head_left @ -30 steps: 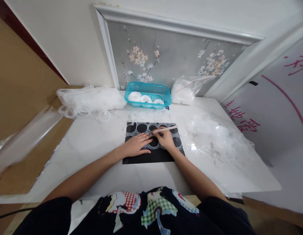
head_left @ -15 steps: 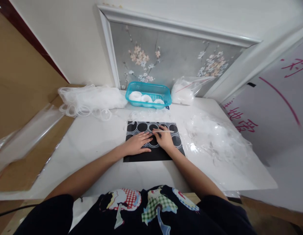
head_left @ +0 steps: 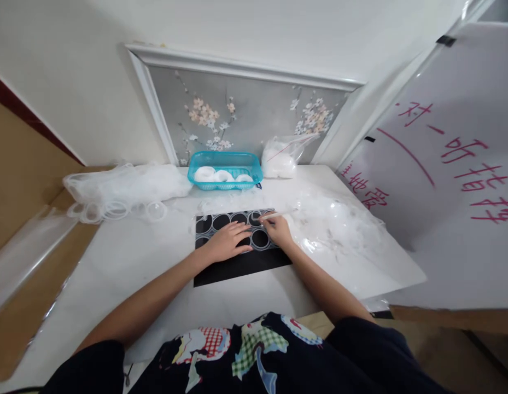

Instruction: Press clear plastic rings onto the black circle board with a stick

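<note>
One ring-patterned black sheet [head_left: 241, 266], centre of frame. Left hand [head_left: 228, 242] lies spread on it, gripping nothing; right hand [head_left: 279, 231] pinches a slim white stick [head_left: 278, 214] at its upper right. Possible trouble: sheet could skid if the left hand lifts; stick could slip off line if the pinch loosens; right hand may snag the clear plastic [head_left: 339, 225], right of centre.

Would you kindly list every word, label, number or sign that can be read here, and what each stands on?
"对", then a stroke that may be "一": pinkish-red handwriting on the whiteboard.
"听指挥": same board, farther right; the last character is less certain.
"她爱": same board, lower left; the first could be "地", and the mark before it is too blurred to read.
Black sheet, blue basket, clear bag: nothing readable.
</note>
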`<action>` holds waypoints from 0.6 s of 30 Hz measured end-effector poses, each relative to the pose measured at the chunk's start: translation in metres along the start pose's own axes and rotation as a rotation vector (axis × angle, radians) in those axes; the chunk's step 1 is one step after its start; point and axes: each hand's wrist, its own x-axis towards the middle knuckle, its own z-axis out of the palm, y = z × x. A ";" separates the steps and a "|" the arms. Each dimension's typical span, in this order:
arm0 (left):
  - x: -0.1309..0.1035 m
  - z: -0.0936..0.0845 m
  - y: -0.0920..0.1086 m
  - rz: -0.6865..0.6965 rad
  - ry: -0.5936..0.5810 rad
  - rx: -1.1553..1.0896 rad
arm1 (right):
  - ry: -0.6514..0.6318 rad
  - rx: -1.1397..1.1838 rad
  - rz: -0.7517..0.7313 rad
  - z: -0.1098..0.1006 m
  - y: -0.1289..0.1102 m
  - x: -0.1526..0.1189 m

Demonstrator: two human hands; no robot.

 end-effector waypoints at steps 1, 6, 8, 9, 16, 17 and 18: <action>0.005 0.005 0.002 0.029 -0.013 0.016 | -0.015 0.006 0.000 0.005 0.000 -0.007; 0.013 0.024 0.007 0.058 -0.090 0.025 | -0.077 0.012 0.021 0.015 0.009 -0.012; 0.011 0.026 0.007 0.039 -0.096 0.023 | -0.092 0.005 0.037 0.015 0.013 -0.009; 0.010 0.027 0.007 0.029 -0.098 0.019 | -0.096 0.003 0.044 0.016 0.014 -0.009; 0.008 0.026 0.008 -0.016 -0.095 -0.069 | -0.091 -0.012 0.065 0.015 0.012 -0.011; 0.008 0.027 0.009 -0.023 -0.095 -0.077 | -0.091 -0.016 0.067 0.015 0.011 -0.011; 0.008 0.027 0.009 -0.028 -0.093 -0.086 | -0.091 -0.020 0.068 0.014 0.010 -0.011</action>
